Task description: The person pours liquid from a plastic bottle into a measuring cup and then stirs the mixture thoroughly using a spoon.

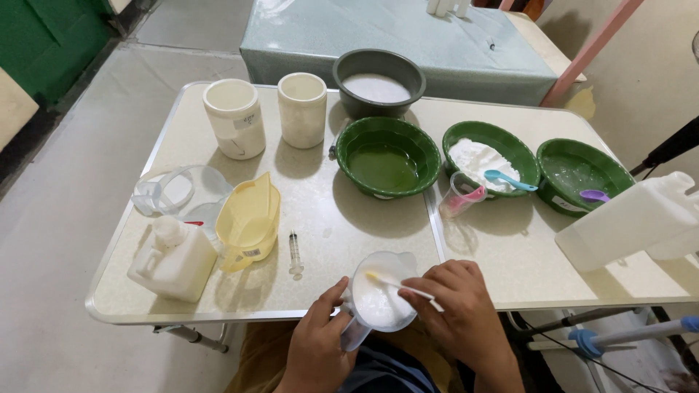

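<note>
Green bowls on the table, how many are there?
3. One green bowl holding greenish liquid sits mid-table, a second with white powder is to its right, and a third is furthest right. The grey bowl behind isn't counted.

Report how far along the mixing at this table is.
Done: white powder already sits in the clear cup. In hand: the left hand grips the cup, and the right hand holds a stick in the powder. Left: the syringe, yellow jug and bowl of green liquid lie untouched on the table.
</note>
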